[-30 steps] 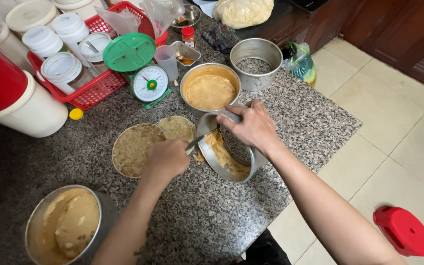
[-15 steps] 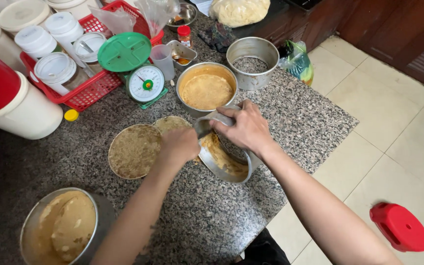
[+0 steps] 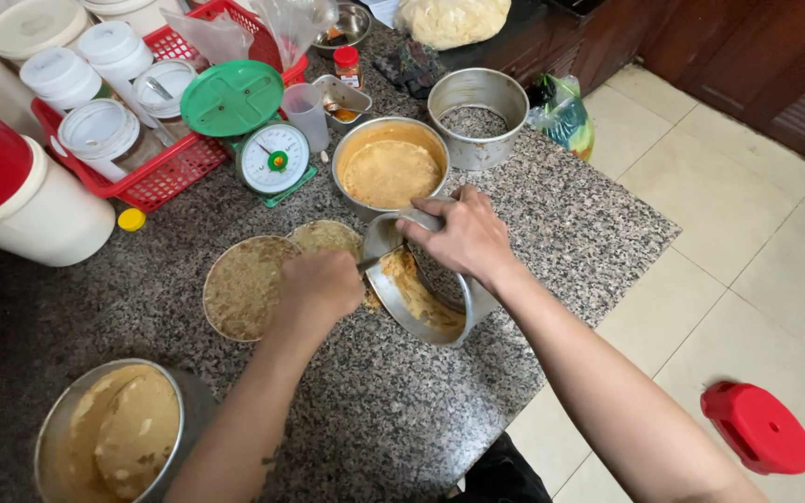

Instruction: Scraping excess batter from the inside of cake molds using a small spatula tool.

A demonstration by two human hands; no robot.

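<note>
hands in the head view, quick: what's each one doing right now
Left hand: closed in a fist on a utensil handle, scraping inside the tilted metal bowl.
Right hand: fingers gripping the tilted metal bowl's rim, holding it on its side.

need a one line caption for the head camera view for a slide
Right hand tilts a round metal tin on a granite counter while the left hand scrapes brown paste from it.

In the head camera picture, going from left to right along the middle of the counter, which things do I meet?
White tub with red lid → yellow cap → flat round brown disc → left hand → tilted metal bowl → right hand → bare granite counter → tiled floor.
</note>
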